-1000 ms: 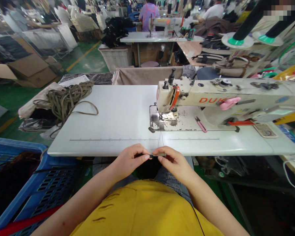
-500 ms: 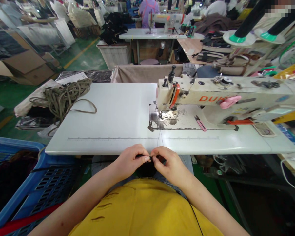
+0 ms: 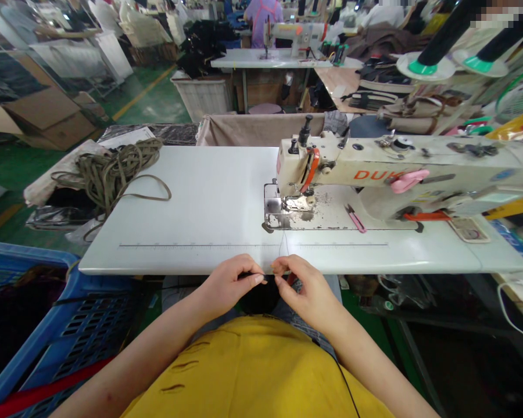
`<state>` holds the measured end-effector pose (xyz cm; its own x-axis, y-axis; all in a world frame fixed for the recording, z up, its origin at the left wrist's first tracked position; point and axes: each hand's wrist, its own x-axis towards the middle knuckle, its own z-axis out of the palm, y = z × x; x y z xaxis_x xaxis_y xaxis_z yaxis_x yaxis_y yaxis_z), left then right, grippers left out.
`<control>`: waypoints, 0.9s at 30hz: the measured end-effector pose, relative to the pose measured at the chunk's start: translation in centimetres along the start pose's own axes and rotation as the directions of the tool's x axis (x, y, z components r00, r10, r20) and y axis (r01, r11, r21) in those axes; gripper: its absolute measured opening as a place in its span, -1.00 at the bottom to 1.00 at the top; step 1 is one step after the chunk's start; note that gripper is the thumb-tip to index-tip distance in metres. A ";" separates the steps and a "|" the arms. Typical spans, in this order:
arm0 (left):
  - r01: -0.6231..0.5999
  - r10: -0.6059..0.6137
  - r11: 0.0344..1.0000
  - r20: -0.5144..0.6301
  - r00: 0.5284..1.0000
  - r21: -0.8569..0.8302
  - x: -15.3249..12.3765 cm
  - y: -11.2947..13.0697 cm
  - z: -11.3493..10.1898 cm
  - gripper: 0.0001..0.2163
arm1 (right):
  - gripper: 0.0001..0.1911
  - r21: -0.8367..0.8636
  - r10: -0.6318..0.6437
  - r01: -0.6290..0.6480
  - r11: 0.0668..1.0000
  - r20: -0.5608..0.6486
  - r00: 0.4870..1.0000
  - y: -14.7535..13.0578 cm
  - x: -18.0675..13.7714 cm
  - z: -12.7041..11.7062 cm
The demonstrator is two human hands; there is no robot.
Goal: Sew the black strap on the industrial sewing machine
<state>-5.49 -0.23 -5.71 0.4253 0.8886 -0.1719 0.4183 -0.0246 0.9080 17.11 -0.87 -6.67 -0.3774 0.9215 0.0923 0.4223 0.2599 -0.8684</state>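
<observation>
My left hand and my right hand meet just below the near edge of the white sewing table. Both pinch something small and dark between thumb and fingers; I cannot make out what it is. A thin thread runs from my right hand's fingertips up across the table to the needle area of the cream sewing machine. The fingertips of the two hands sit a few centimetres apart.
A tangle of olive-brown cord lies at the table's left end. Small pink snips rest on the machine bed. A blue plastic crate stands at my left. Other people work at sewing stations farther back.
My hands came together half a second ago and have drawn slightly apart again; the right hand's fingers have shifted a little to the right.
</observation>
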 end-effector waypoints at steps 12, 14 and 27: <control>0.053 -0.054 0.998 -0.009 0.999 -0.038 -0.1 0.2 -0.2 -0.77 | -0.88 0.107 0.054 -0.047 0.993 -0.064 0.996 0.4 -0.1 0.5; 0.096 -0.100 0.991 -0.035 0.994 -0.088 -0.3 0.0 -0.4 -0.77 | -0.89 0.206 0.110 -0.089 0.975 -0.094 0.989 1.1 -0.1 0.1; 0.166 -0.173 0.978 -0.047 0.984 -0.130 -0.7 -0.8 -1.3 -0.84 | -0.74 0.793 0.278 -0.173 0.584 0.005 0.961 0.9 0.9 0.2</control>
<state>-7.14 -0.24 -5.85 0.3081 0.8999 -0.3086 0.3755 0.1830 0.9086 17.02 0.14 -7.47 -0.2493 0.9560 -0.1547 -0.3422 -0.2364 -0.9094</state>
